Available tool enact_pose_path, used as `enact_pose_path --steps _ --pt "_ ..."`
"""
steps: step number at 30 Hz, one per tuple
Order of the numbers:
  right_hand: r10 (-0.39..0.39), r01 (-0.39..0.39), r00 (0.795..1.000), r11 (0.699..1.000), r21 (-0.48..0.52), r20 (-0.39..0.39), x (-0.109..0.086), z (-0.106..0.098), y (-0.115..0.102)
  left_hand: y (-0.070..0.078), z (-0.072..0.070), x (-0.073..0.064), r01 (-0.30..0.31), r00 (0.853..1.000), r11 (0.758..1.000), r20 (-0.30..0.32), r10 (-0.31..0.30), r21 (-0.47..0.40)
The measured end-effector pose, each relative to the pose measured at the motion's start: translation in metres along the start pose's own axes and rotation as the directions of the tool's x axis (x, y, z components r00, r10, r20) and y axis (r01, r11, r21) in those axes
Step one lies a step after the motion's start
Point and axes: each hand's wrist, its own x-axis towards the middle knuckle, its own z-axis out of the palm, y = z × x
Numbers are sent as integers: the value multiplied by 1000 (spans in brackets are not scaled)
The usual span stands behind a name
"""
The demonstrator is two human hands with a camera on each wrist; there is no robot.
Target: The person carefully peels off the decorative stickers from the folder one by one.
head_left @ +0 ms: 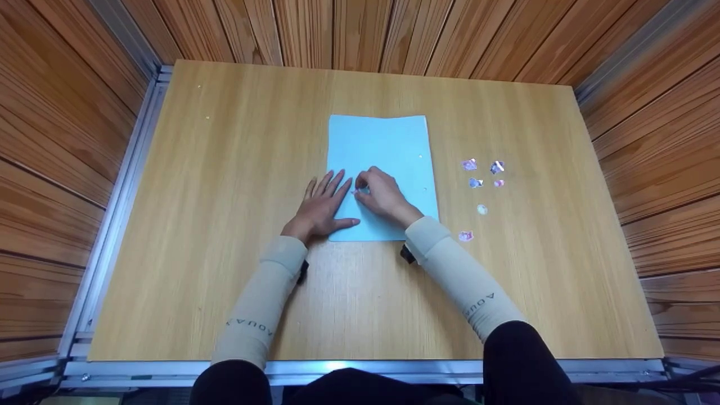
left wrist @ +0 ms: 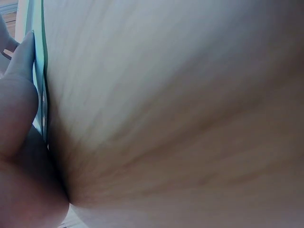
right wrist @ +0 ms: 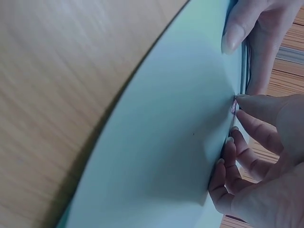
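Note:
A light-blue booklet (head_left: pixel 377 140) with a slightly wavy top edge lies near the middle of the table. My left hand (head_left: pixel 323 208) rests on its lower left part, fingers spread and thumb stretched across the cover. Just right of those fingers, my right hand (head_left: pixel 384 194) pinches a small pink sticker (right wrist: pixel 234 105) between thumb and index finger, right at the cover's surface. In the right wrist view its other fingers curl close over the cover. The left wrist view shows mostly bare tabletop, with the booklet's edge (left wrist: pixel 39 57) beside my left hand.
Several small shiny stickers lie on the table right of the booklet, among them a pink-purple one (head_left: pixel 469 164), a dark one (head_left: pixel 497 167), a whitish one (head_left: pixel 482 209) and a pink one (head_left: pixel 466 236). Wood-panelled walls and a metal rail (head_left: pixel 121 225) border the table.

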Motion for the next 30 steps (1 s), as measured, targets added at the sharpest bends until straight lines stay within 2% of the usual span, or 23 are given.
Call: enact_pose_path --steps 14,22,30 --pt "5 -3 998 999 41 -56 1 4 -3 -1 1 -1 -5 1000 1000 -12 5 -1" --pt "31 -30 999 999 40 -25 1 3 -2 -1 2 -1 0 1000 1000 -14 0 -1" --pt "15 -14 999 999 32 -34 -2 4 0 -1 2 -1 -6 1000 1000 -25 5 -11"
